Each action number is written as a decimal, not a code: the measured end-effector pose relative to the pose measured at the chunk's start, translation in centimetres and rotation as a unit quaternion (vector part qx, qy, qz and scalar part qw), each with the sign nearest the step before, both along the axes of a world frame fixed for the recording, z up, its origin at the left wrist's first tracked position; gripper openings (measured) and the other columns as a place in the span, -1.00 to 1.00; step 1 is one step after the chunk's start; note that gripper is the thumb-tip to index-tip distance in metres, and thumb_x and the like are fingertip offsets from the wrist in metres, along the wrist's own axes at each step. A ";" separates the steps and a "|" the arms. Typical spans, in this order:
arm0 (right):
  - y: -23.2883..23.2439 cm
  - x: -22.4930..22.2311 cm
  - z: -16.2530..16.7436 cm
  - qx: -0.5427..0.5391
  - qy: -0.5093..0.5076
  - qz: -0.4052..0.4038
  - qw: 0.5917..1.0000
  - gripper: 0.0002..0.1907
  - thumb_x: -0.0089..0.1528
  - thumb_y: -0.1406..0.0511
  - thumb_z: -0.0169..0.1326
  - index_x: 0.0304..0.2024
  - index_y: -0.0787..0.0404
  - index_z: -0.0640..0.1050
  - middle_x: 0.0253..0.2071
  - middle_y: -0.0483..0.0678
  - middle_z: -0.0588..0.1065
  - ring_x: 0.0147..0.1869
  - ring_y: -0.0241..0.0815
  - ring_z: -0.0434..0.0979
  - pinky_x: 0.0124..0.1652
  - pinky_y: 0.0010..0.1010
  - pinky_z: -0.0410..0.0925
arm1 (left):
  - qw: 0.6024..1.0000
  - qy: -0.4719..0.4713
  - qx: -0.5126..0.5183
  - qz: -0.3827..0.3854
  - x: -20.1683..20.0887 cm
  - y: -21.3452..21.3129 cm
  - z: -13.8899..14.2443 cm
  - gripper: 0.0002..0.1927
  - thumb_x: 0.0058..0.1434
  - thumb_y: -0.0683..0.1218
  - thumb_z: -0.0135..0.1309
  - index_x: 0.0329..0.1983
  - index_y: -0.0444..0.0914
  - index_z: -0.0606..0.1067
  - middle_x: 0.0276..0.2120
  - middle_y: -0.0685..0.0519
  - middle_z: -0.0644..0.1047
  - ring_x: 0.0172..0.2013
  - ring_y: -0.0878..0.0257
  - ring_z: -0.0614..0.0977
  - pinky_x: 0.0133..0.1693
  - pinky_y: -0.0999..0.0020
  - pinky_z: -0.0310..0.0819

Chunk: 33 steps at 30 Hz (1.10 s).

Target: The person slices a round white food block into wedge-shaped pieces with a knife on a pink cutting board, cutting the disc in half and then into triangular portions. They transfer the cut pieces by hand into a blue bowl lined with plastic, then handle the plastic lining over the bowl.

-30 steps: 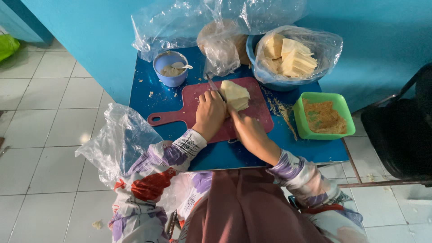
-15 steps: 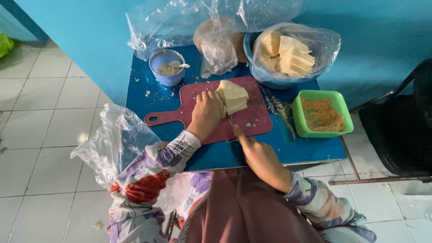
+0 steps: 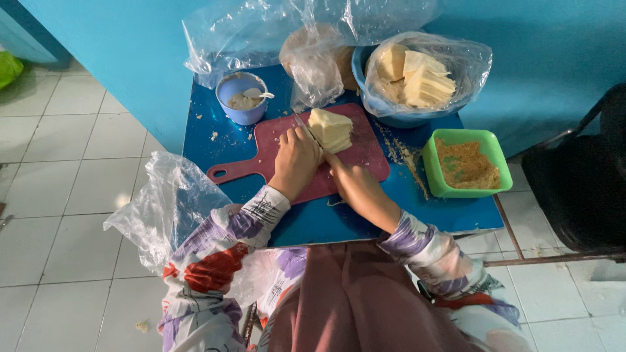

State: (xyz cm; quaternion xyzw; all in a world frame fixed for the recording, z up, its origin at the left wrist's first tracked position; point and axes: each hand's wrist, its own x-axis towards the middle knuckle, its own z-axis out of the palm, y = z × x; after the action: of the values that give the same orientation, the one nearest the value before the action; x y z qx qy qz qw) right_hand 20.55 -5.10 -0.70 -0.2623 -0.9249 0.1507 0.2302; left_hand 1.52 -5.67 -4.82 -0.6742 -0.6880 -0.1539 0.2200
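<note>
Stack of pale yellow wrapper sheets (image 3: 331, 129) sits on a dark red cutting board (image 3: 365, 153), near the board's far edge, at the middle of a small blue desk (image 3: 313, 218). Left hand (image 3: 297, 160) rests on the board just beside the stack, fingers curled together at its near-left corner; a thin knife blade (image 3: 301, 124) shows above the knuckles, touching the stack's left side. Which hand grips the handle cannot be told. Right hand (image 3: 336, 163) lies tucked under and behind the left, mostly hidden, so whether it is closed or spread cannot be told either.

Handling, as judged: sheets look thin, soft and limp, light as a pile, likely to slide over one another and to tear at the edges. Best hold seems flat fingers pressing down on top, close to the cut line, or pinching a whole corner rather than a single sheet.

Around: blue cup (image 3: 241, 99) with a white spoon at the far left of the desk; blue bowl (image 3: 378, 117) lined with clear plastic, holding more cut sheets, at far right; green square tub (image 3: 466, 163) of brown crumbs to the right of the board. Crumbs scattered on the desk between board and tub. Crumpled clear bag (image 3: 163, 208) by the left sleeve.
</note>
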 end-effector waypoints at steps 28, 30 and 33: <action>-6.6 11.7 12.9 -0.104 -0.325 -0.024 0.940 -0.29 0.23 0.36 0.04 0.45 0.04 0.29 -0.59 0.15 0.49 -0.60 0.07 0.51 -0.50 -0.12 0.38 | 0.963 0.056 -0.178 -0.192 -5.5 0.2 0.4 -0.71 0.24 -0.03 0.08 0.03 -0.05 0.50 0.16 -0.50 0.36 -0.06 -0.30 0.55 -0.17 -0.05 0.54; -6.5 12.8 13.4 -0.073 -0.267 -0.046 0.960 -0.34 0.22 0.35 0.05 0.41 0.02 0.33 -0.52 0.16 0.50 -0.59 0.10 0.50 -0.51 -0.09 0.38 | 0.909 -0.284 -0.275 -0.134 -6.8 0.5 1.8 -0.32 0.14 0.10 0.20 0.23 -0.26 0.26 0.13 -0.36 0.47 0.05 -0.15 0.58 -0.03 0.09 0.50; -5.9 12.9 11.8 0.092 -0.142 -0.078 0.982 -0.31 0.13 0.43 0.07 0.35 0.14 0.35 -0.42 0.13 0.51 -0.54 0.14 0.51 -0.55 -0.07 0.38 | 0.815 -0.446 -0.362 -0.074 -8.3 0.2 3.7 0.03 0.07 0.20 0.30 0.37 -0.45 0.07 0.13 -0.26 0.53 0.15 0.02 0.59 0.08 0.25 0.47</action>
State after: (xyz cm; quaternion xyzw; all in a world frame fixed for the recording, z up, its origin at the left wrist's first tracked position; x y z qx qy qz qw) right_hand 33.48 -10.97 11.11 -0.3302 -0.9348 0.0074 0.1309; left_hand -6.73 -5.51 -1.07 -0.6117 -0.6649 -0.1927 -0.3830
